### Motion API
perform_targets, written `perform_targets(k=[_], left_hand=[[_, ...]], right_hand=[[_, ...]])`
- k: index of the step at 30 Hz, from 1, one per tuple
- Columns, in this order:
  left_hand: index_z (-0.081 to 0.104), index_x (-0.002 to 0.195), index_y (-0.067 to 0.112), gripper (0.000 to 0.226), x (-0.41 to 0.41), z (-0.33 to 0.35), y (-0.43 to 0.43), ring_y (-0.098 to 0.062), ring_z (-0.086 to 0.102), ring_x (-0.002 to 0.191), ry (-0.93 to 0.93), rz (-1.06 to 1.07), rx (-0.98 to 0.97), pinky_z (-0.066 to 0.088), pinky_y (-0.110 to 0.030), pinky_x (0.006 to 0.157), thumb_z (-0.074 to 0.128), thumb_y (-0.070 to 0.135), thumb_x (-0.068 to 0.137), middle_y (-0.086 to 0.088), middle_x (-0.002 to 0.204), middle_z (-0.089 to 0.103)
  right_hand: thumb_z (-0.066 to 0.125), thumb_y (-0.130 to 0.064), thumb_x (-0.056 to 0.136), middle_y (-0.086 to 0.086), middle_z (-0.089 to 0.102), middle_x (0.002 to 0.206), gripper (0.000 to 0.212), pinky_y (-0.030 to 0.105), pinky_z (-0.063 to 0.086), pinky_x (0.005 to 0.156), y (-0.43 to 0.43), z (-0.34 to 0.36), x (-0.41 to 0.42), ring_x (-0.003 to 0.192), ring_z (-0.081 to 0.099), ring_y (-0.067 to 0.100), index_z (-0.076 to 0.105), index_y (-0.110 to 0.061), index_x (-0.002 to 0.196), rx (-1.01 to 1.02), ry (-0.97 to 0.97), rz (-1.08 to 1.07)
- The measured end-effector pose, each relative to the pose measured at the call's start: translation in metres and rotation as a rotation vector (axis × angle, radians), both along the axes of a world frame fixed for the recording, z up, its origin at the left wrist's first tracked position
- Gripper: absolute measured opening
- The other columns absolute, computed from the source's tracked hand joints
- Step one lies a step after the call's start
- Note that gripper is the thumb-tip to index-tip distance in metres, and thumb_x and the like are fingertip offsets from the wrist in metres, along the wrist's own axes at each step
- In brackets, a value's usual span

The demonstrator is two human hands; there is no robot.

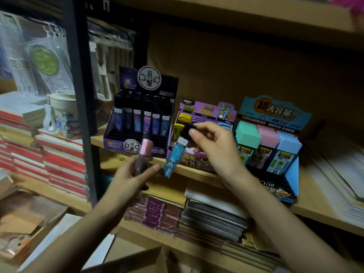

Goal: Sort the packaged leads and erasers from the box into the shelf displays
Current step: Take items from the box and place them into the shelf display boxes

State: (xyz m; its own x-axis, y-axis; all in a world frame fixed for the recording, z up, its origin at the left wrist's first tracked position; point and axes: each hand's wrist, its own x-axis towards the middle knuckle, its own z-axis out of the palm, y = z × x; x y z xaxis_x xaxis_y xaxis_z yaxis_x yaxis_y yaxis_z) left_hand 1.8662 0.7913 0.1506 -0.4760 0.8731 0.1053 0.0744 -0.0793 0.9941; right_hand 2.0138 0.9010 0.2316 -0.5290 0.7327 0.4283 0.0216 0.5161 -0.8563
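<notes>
In the head view, the left hand [128,180] curls its fingers round a pink-capped lead case [145,152], held upright in front of the dark constellation display [141,123] on the wooden shelf [197,172]. The right hand [214,148] pinches the black top of a teal lead case [173,157], which hangs tilted before the purple middle display [204,115], with the blue display [273,134] just to its right. A cardboard box [137,261] flap shows at the bottom edge.

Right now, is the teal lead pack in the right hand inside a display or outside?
Outside. The right hand pinches the teal lead pack by its black top; it hangs tilted before the light purple display.
</notes>
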Motion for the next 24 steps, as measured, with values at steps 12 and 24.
perform_targets(k=[12,24], left_hand=[[0.049,0.127,-0.008,0.035,-0.097,-0.002,-0.047,-0.015,0.062,0.069,-0.371,0.189,0.17,0.034,-0.02,0.053,0.035,0.012,0.101,-0.025,0.112,0.054],[0.07,0.099,0.02,0.025,-0.111,0.002,-0.075,-0.022,0.07,0.089,-0.319,0.271,0.08,0.058,-0.041,0.067,0.059,0.033,0.08,-0.007,0.098,0.072]], right_hand=[[0.057,-0.016,0.092,-0.002,0.059,0.091,0.016,0.011,0.031,0.067,0.044,0.03,-0.158,0.086,0.051,0.009,0.064,-0.009,0.105,0.463,-0.219,-0.105],[0.063,-0.016,0.088,0.002,0.065,0.09,0.015,0.027,0.048,0.077,0.05,0.014,-0.181,0.086,0.061,0.016,0.066,-0.012,0.103,0.401,-0.294,-0.045]])
